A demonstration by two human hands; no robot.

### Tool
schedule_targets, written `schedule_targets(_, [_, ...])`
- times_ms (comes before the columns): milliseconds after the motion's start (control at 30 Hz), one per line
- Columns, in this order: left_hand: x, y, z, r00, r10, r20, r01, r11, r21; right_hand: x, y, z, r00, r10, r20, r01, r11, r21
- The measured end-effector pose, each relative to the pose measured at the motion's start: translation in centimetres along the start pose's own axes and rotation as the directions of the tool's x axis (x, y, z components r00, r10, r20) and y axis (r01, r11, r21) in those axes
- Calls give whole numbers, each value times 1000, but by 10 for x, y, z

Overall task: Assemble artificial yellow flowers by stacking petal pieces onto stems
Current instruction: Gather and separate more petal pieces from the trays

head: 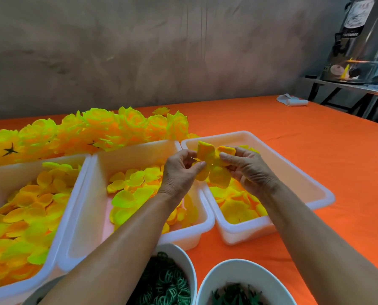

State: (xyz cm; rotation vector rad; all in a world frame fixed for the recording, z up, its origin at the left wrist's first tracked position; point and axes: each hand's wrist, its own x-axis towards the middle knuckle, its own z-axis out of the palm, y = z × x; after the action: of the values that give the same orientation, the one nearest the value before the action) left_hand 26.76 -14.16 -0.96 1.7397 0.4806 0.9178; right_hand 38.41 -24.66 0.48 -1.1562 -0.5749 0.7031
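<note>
Both hands up over the right-hand tray (293,164), working one yellow petal piece (214,166) between them. Left hand (179,170) pinches its left edge, right hand (247,168) pinches the right side, probably spreading it flat to find the centre hole (no stem visible in either grip). Finished flowers (108,128) piled behind the trays, out of the way.

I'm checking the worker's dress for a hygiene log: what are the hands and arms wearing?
Nothing visible: the left hand and right hand are bare, with no gloves, rings, watch or bracelets showing, and both forearms are uncovered up to the frame edge, with no sleeves in view.
</note>
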Motion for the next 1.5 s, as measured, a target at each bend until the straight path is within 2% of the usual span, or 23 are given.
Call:
schedule_targets(67, [0,1,0,1000,-19,4,19,996,-85,0,2,1,1000,13,4,-12,1000,-27])
schedule_targets(167, [-2,3,0,1000,-14,16,15,995,-98,2,3,0,999,24,-49,-28,996,-88])
schedule_targets(267, [-3,5,0,1000,-4,1,5,993,-120,4,2,-2,996,40,-75,-43,998,-45])
schedule_targets(467, [-4,4,-3,1000,-20,-18,17,989,-150,0,1,-1,994,68,85,-63,997,-52])
schedule_targets(633, [-5,5,-1,999,-35,31,39,993,-110,-3,4,1,1000,-23,8,24,978,-207])
schedule_targets(767, [-6,5,0,998,-43,41,46,996,-74,-4,5,1,994,-91,-53,74,962,-263])
schedule_targets(833, [-6,6,0,1000,5,9,-5,1000,-11,-3,5,1,989,-124,-79,101,962,-255])
schedule_targets(933, [-5,8,0,967,221,-124,-183,948,262,-3,5,2,979,-162,-125,129,963,-238])
schedule_targets(967, [-5,8,1,947,291,-134,-239,921,308,-3,5,3,975,-173,-140,136,960,-244])
schedule_targets(1033, [-9,11,5,937,340,-79,-303,905,299,-4,5,5,971,-190,-142,149,955,-257])
schedule_targets(1167, [-11,9,12,965,256,50,-257,906,337,-6,4,7,968,-222,-121,192,957,-216])
schedule_targets(1333, [-7,8,8,996,69,48,-72,995,72,-9,2,7,961,-245,-130,216,954,-206])
schedule_targets(1433, [-8,9,8,998,25,65,-28,998,51,-10,1,6,974,-213,-82,198,966,-167])
schedule_targets(1500, [-6,6,6,1000,16,0,-16,999,49,-11,1,7,987,-163,0,161,974,-156])
